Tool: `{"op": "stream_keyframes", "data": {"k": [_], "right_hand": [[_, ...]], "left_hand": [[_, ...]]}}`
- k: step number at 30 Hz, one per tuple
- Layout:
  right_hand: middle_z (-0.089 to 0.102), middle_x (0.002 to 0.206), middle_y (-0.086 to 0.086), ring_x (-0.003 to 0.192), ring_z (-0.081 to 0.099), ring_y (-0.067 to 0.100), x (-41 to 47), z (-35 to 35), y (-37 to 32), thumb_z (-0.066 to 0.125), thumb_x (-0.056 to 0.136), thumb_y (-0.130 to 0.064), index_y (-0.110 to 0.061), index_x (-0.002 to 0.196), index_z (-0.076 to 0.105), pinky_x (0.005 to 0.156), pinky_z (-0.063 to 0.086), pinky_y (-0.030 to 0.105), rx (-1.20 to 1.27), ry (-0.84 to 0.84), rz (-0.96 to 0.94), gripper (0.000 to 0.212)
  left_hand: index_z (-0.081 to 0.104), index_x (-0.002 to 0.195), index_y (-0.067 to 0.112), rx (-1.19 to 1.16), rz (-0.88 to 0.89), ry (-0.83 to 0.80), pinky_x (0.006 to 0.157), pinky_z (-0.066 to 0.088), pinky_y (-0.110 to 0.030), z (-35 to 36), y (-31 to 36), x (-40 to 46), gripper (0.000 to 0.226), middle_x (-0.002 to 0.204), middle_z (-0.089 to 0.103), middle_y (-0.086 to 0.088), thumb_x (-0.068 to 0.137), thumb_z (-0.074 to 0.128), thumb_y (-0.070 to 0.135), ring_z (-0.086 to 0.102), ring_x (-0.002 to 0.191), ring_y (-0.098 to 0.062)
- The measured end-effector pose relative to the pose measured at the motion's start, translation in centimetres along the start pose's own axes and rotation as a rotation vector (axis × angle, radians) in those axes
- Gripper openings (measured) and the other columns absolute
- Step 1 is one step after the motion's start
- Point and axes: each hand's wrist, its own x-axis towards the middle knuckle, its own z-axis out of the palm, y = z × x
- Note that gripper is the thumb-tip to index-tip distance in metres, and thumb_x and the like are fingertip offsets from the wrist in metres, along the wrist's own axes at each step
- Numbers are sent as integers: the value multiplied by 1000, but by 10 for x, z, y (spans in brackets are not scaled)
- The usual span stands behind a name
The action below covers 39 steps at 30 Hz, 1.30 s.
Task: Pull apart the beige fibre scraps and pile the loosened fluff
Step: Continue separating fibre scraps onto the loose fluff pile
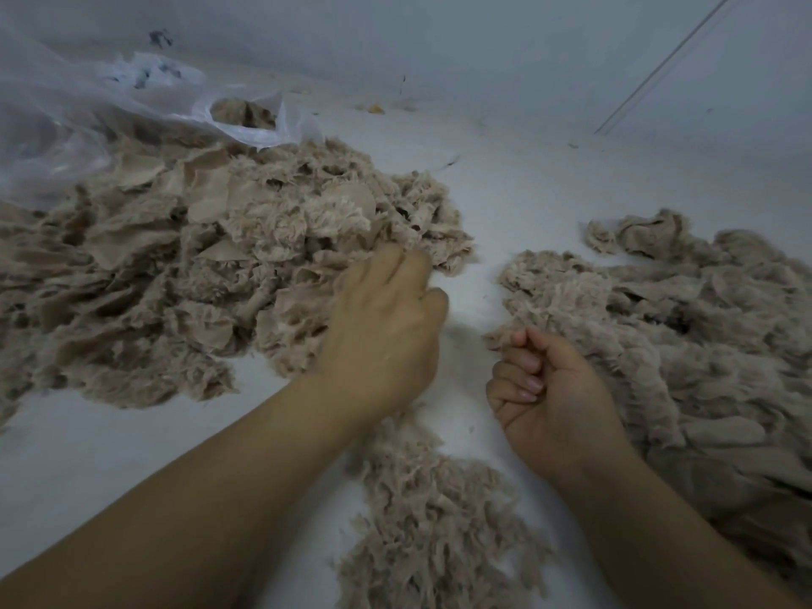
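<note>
A big heap of beige fibre scraps (184,265), with flat fabric bits among the frayed ones, covers the left of the white surface. My left hand (386,327) reaches into its right edge, back of the hand up, fingers curled into the scraps there. A pile of loosened fluff (685,345) spreads on the right. My right hand (549,397) lies at that pile's left edge, palm turned inward, its fingers curled in with nothing seen between them. A third strip of fluff (430,520) lies between my forearms.
A clear plastic bag (88,107) with more beige scraps in its mouth lies at the back left. The white surface (505,191) meets a white wall behind. A thin rod (659,68) leans at the back right. Small bits of debris lie near the wall.
</note>
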Motion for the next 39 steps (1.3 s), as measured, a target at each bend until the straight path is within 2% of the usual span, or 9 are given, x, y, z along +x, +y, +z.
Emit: {"op": "stream_keyframes", "data": {"k": [3, 8, 12, 17, 23, 26, 30, 34, 39], "right_hand": [[33, 51, -7, 36, 26, 4, -1, 0, 0, 48, 95, -23, -12, 74, 50, 32, 26, 16, 22, -1, -4, 23], [34, 49, -6, 35, 27, 3, -2, 2, -1, 43, 102, -23, -11, 71, 51, 32, 27, 16, 60, 53, -43, 34], [34, 48, -7, 34, 26, 3, -2, 1, -4, 43, 101, -23, -13, 73, 50, 31, 26, 15, 102, 88, -53, 31], [32, 47, -8, 32, 25, 4, -7, 5, -7, 56, 81, -22, -13, 81, 55, 28, 23, 15, 45, 59, -61, 9], [34, 48, -7, 33, 25, 4, -6, 4, -7, 44, 99, -19, -6, 108, 62, 29, 21, 15, 61, 98, -73, 24], [34, 49, -6, 33, 25, 4, -4, 4, -7, 41, 103, -21, -6, 115, 61, 30, 23, 15, 78, 107, -43, 27], [34, 50, -6, 33, 25, 4, -3, 4, -7, 42, 102, -20, -12, 99, 51, 30, 22, 15, 114, 97, 18, 13], [32, 55, -7, 35, 24, 4, -2, 0, -9, 40, 104, -20, -14, 86, 45, 31, 21, 15, 122, 113, 44, 19], [33, 54, -6, 36, 24, 5, -1, 0, -8, 40, 104, -19, -15, 85, 44, 32, 22, 15, 115, 124, 43, 19]], "left_hand": [[63, 90, 3, -193, 38, -175, 61, 47, -46, 16, 23, 10, 12, 93, 54, -12, 79, 59, 6, 54, 83, -33], [48, 126, 6, -408, -102, -387, 65, 49, -48, 47, 36, 36, 37, 118, 44, -12, 91, 52, 16, 57, 87, -36], [59, 110, 14, -379, -183, -349, 66, 49, -41, 57, 41, 31, 25, 105, 49, -6, 95, 51, 32, 58, 85, -29], [61, 97, 12, -445, -255, -287, 63, 39, -36, 49, 60, 6, 14, 93, 47, -3, 87, 52, 16, 53, 79, -27], [52, 113, 16, -488, -357, -297, 66, 46, -40, 45, 56, 15, 25, 106, 50, -5, 88, 52, 17, 56, 85, -28], [59, 99, 24, -462, -304, -351, 61, 43, -35, 50, 49, 28, 10, 98, 51, 0, 92, 52, 25, 57, 83, -26], [68, 83, 16, -606, -335, -231, 65, 46, -33, 58, 44, 19, 15, 82, 55, 4, 92, 61, 25, 56, 77, -19], [69, 73, 5, -870, -440, -108, 59, 43, -25, 50, 33, 5, 15, 60, 55, 11, 88, 69, 8, 52, 58, -6], [65, 73, 15, -1145, -619, 105, 46, 42, -19, 34, 30, -9, 22, 46, 55, 5, 93, 62, 7, 50, 38, -8]]}}
